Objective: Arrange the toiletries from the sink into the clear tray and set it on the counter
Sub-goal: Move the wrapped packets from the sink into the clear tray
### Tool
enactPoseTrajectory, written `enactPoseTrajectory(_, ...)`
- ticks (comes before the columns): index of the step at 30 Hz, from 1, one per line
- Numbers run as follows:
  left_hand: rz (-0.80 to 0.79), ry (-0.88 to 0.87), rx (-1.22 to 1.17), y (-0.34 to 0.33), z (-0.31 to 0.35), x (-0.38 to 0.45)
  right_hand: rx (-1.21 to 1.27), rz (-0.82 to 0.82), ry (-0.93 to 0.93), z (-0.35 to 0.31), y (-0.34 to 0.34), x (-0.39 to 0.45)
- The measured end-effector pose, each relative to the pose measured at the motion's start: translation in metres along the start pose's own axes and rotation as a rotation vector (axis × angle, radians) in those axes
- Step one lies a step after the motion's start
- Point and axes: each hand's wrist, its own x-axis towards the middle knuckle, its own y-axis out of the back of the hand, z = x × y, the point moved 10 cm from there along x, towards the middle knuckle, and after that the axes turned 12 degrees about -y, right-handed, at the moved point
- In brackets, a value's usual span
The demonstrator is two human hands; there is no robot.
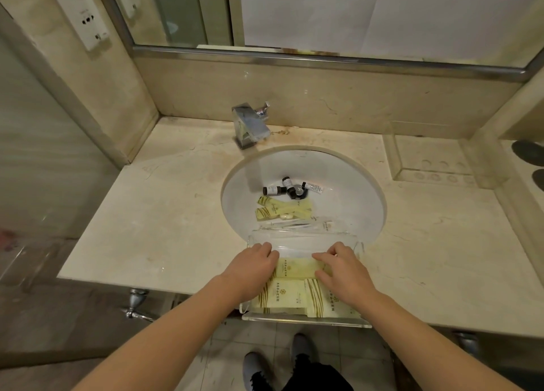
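While both hands reach into the clear tray (306,321), the left hand (253,265) lies with relaxed fingers on the left end of a pale yellow packet (297,268), and the right hand (341,268) presses its loosely bent fingers on the right end of the same packet; neither hand plainly grips it. That packet lies flat across the middle of the tray, and nearer the person two more yellow sachets (282,295) sit side by side against the tray's front wall, one partly under the right wrist. The tray itself rests at the front edge of the counter (153,228), its far end jutting over the rim of the white sink (347,184) and its near edge overhanging the counter front. Inside the basin, just beyond the tray, lie clear-wrapped slim items (297,224), then crossed long yellow packets (282,211) with a small white piece on them, and farther back three small dark-capped bottles (290,187) clustered around the drain. A chrome faucet (250,124) stands behind the sink. To the right, a recessed stone ledge (432,158) is set into the counter, and a mirror (323,13) spans the wall above.
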Motion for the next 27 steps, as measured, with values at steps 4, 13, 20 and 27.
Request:
enactPoseTrajectory(4, -0.019, -0.030, 0.046, 0.004, 0.004, 0.000, -0.105, 0.005, 0.065, -0.003, -0.001, -0.003)
enactPoseTrajectory(13, -0.124, -0.066, 0.063, 0.000, 0.008, -0.005, -0.247, -0.038, 0.102, -0.005, -0.006, -0.009)
enactPoseTrajectory(20, -0.140, -0.110, 0.088, -0.005, 0.009, -0.004, -0.273, -0.033, 0.089, 0.000, -0.006, -0.011)
enactPoseTrajectory(27, 0.054, -0.063, -0.074, 0.021, -0.002, -0.005, -0.072, 0.142, 0.046, -0.001, 0.024, -0.005)
